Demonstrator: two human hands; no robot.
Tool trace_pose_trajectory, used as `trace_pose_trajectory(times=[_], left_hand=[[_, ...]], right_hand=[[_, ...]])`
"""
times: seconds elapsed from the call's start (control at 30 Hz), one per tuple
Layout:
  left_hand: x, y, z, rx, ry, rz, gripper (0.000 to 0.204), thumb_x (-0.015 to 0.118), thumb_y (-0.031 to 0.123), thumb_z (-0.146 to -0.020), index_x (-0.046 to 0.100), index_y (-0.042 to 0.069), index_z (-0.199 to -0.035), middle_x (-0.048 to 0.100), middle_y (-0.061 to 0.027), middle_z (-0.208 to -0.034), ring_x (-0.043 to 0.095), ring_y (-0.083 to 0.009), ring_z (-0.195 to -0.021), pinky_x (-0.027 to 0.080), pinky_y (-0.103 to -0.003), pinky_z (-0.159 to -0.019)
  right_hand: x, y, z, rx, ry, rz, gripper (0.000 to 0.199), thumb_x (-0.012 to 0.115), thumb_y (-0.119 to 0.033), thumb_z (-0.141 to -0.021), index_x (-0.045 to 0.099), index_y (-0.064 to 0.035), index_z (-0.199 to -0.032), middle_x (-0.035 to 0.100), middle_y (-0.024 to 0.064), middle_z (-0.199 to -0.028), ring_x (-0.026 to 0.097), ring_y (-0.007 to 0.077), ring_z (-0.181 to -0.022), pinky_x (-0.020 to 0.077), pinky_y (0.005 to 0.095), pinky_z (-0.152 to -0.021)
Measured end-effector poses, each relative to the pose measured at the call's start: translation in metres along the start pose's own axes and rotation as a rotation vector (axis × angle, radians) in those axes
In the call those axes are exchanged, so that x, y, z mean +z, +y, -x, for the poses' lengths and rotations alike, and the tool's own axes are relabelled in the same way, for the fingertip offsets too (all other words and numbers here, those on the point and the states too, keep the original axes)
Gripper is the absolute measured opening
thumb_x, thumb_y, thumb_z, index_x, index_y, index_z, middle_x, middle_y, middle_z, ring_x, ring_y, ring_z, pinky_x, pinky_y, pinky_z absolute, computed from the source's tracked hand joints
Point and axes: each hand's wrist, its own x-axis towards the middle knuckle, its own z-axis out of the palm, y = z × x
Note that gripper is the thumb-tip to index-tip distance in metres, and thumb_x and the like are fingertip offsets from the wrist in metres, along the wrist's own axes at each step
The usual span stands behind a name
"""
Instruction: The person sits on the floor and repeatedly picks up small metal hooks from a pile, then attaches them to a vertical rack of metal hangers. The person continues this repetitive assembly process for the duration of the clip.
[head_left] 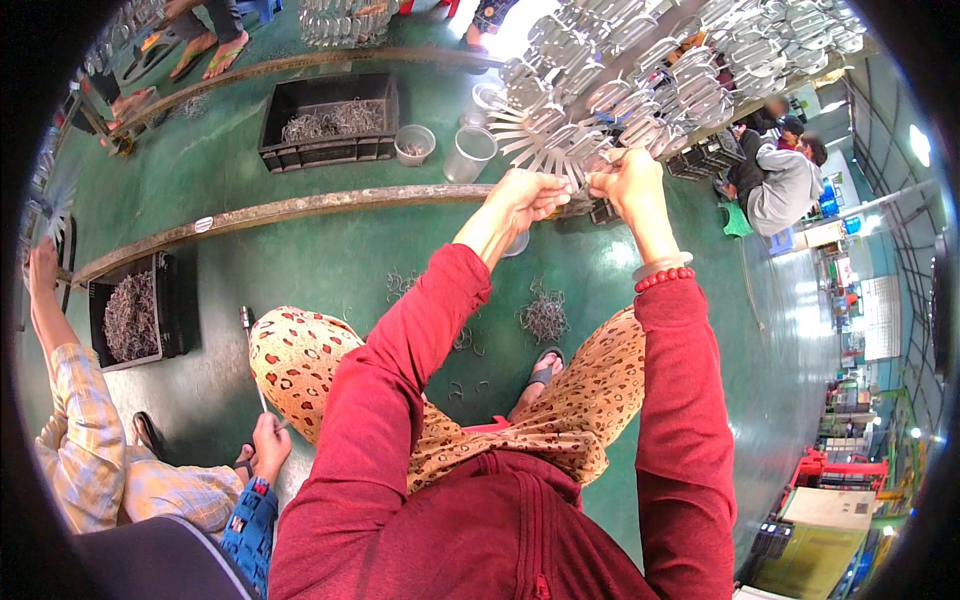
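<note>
My left hand (pixel 535 197) and my right hand (pixel 632 188) are raised side by side, a small gap apart, in front of a fanned cluster of shiny flat metal pieces (pixel 540 140). The left fingers are pinched together near the lower ends of the fan. Thumb and fingers of the right hand are also closed, up against the cluster's near edge. Whatever lies between the fingertips is too small to make out. More looped silver metal parts (pixel 690 80) hang in dense rows beyond and to the right.
A long rail (pixel 300 208) crosses before me. Beyond it stand a black crate (pixel 330 155) of thin metal bits and clear buckets (pixel 470 155). Loose metal bits (pixel 545 315) lie on the green floor. At left, a co-worker's hand (pixel 268 448) holds a thin tool beside another filled crate (pixel 130 315).
</note>
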Motion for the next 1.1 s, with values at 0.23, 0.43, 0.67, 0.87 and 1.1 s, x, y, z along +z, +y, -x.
trace_pose_trajectory(times=[0.23,0.43,0.67,0.87,1.1], left_hand=[[0.002,0.002,0.005,0.019,0.016,0.027,0.012,0.063,0.008,-0.082,0.066,-0.001,-0.089,0.067,-0.0081,-0.079,0.065,-0.0154,-0.073,0.047,-0.025,-0.061],[0.002,0.002,0.007,0.012,0.030,0.013,0.012,0.063,0.009,-0.082,0.066,0.000,-0.089,0.068,-0.0081,-0.079,0.065,-0.0150,-0.073,0.047,-0.024,-0.061],[-0.007,0.001,0.002,0.018,-0.012,-0.014,0.009,0.061,0.011,-0.084,0.065,0.004,-0.088,0.066,-0.0041,-0.079,0.062,-0.0124,-0.072,0.049,-0.030,-0.064],[-0.003,-0.008,-0.001,0.025,-0.025,0.075,0.012,0.062,0.011,-0.085,0.063,0.004,-0.094,0.066,-0.0062,-0.087,0.062,-0.0150,-0.080,0.049,-0.037,-0.070],[0.004,-0.015,0.001,0.032,-0.013,0.088,0.012,0.061,0.011,-0.086,0.063,0.004,-0.095,0.066,-0.0062,-0.091,0.060,-0.0144,-0.083,0.047,-0.039,-0.073]], right_hand=[[0.004,0.003,-0.004,0.029,0.002,0.014,0.024,0.071,0.003,-0.071,0.064,0.0092,-0.093,0.067,0.0125,-0.073,0.066,0.0148,-0.062,0.0559,0.0257,-0.055],[0.011,0.009,-0.006,-0.048,0.042,0.005,0.025,0.071,0.002,-0.070,0.064,0.0096,-0.093,0.067,0.0136,-0.072,0.067,0.0159,-0.061,0.0553,0.0266,-0.055],[0.002,-0.004,0.008,-0.018,0.053,-0.042,0.015,0.069,-0.005,-0.066,0.066,0.0046,-0.078,0.063,0.0203,-0.065,0.067,0.0281,-0.066,0.0513,0.0369,-0.063],[-0.005,0.003,0.024,0.084,0.052,-0.339,0.021,0.063,0.000,-0.073,0.063,0.0061,-0.093,0.064,0.0167,-0.070,0.068,0.0231,-0.068,0.0517,0.0326,-0.060],[-0.008,0.007,0.042,0.154,-0.002,-0.832,0.043,0.050,0.012,-0.081,0.042,0.0170,-0.123,0.059,0.0255,-0.106,0.066,0.0245,-0.080,0.0578,0.0289,-0.069]])
